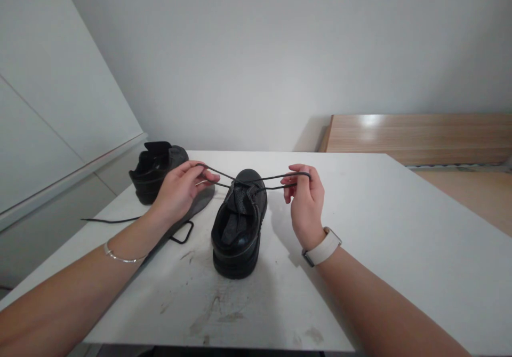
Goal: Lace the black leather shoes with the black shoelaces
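Note:
A black lace-up shoe (238,234) stands upright on the white table, its heel towards me and its toe pointing away. Dark shoelace (276,177) strands run out from both sides of its tongue. On the left, my left hand (182,189) is closed on the lace, which loops round its fingers. My right hand (304,197) grips lace strands on the other side, with a loop bent over its fingers. Both sides of the lace look stretched, a little above the shoe. The fingertips of each hand are partly hidden.
A second black shoe (154,173) stands at the back left of the white table (384,229). A grey insole (204,199) and a loose black lace (112,221) lie by my left forearm. Wood-grain boards (416,135) are beyond the table, against the wall.

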{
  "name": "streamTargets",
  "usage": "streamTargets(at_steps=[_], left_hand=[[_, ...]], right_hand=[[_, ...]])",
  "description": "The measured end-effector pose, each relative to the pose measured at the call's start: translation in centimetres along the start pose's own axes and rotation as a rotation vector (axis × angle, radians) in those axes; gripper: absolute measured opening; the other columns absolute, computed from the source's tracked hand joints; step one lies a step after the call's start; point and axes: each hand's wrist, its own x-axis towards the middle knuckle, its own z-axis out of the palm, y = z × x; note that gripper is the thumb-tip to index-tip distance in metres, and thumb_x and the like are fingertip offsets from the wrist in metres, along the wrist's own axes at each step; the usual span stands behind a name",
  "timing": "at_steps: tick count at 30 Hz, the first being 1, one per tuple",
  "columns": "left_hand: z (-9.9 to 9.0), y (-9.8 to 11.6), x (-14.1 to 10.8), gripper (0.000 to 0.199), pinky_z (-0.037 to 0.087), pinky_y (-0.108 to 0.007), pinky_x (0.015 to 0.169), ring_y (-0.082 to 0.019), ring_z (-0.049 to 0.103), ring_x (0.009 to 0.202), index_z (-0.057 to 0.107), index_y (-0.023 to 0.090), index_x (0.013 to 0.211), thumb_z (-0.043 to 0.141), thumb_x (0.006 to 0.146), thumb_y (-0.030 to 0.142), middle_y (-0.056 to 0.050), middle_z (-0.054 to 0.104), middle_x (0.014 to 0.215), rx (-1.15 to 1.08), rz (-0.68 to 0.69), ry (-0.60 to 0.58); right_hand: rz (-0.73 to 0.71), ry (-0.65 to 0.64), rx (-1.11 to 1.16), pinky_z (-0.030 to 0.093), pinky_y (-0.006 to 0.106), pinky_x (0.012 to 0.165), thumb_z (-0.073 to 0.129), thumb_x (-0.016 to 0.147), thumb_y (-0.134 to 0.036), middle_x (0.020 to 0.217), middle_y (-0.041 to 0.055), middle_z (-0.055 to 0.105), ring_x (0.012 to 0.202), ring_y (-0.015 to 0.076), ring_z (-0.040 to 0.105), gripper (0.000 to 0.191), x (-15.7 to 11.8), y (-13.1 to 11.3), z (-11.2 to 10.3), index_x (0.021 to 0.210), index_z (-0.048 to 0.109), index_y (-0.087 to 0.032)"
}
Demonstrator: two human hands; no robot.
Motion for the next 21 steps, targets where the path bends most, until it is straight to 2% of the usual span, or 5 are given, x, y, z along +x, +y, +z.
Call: streamTargets(at_steps=[5, 10, 13, 18, 21], left_hand=[[0.0, 1.2, -0.4, 0.014, 0.027, -0.021, 0.042, -0.009, 0.034, 0.045, 0.060, 0.020, 0.078, 0.071, 0.072, 0.026, 0.007, 0.036, 0.048, -0.014, 0.086, 0.026], [-0.5, 2.1, -0.7, 0.013, 0.011, -0.026, 0.045, -0.009, 0.025, 0.046, 0.064, 0.023, 0.079, 0.072, 0.073, 0.030, 0.005, 0.035, 0.052, 0.051, 0.207, 0.089], [-0.9, 2.5, -1.0, 0.017, 0.016, -0.027, 0.046, -0.011, 0.028, 0.048, 0.064, 0.024, 0.078, 0.073, 0.071, 0.036, 0.003, 0.037, 0.053, 0.060, 0.219, -0.020], [-1.2, 3.0, -2.2, 0.036, 0.039, -0.034, 0.055, -0.020, 0.050, 0.062, 0.070, 0.021, 0.070, 0.070, 0.074, 0.056, -0.007, 0.056, 0.066, 0.054, 0.176, -0.482], [-0.7, 2.8, -2.6, 0.069, 0.044, -0.039, 0.064, -0.023, 0.052, 0.066, 0.064, 0.020, 0.052, 0.048, 0.080, 0.080, -0.012, 0.057, 0.068, 0.177, 0.202, -0.605]], right_hand=[[0.061, -0.020, 0.164, 0.043, 0.025, 0.049, 0.049, 0.092, -0.043, 0.067, 0.0005, 0.060, 0.056, 0.0115, 0.055, 0.025, 0.7, -0.5, -0.3, 0.091, 0.057, -0.019], [0.021, -0.102, 0.305, 0.038, 0.023, 0.051, 0.061, 0.078, -0.026, 0.065, -0.0031, 0.051, 0.057, 0.0091, 0.046, 0.009, 1.8, -2.0, -1.4, 0.085, 0.061, -0.020], [0.130, -0.401, 0.325, 0.034, 0.024, 0.051, 0.060, 0.074, -0.023, 0.063, -0.0033, 0.049, 0.055, 0.0095, 0.043, 0.015, 2.0, -3.2, -2.2, 0.088, 0.065, -0.020], [0.156, -1.053, 0.136, 0.044, 0.030, 0.065, 0.059, 0.086, -0.043, 0.087, 0.0063, 0.066, 0.077, 0.0164, 0.055, 0.034, 1.6, -4.4, -2.9, 0.102, 0.074, -0.018], [0.057, -1.108, 0.052, 0.046, 0.032, 0.074, 0.052, 0.092, -0.059, 0.092, 0.0064, 0.068, 0.083, 0.0177, 0.057, 0.047, 1.5, -4.1, -2.7, 0.104, 0.076, -0.020]])
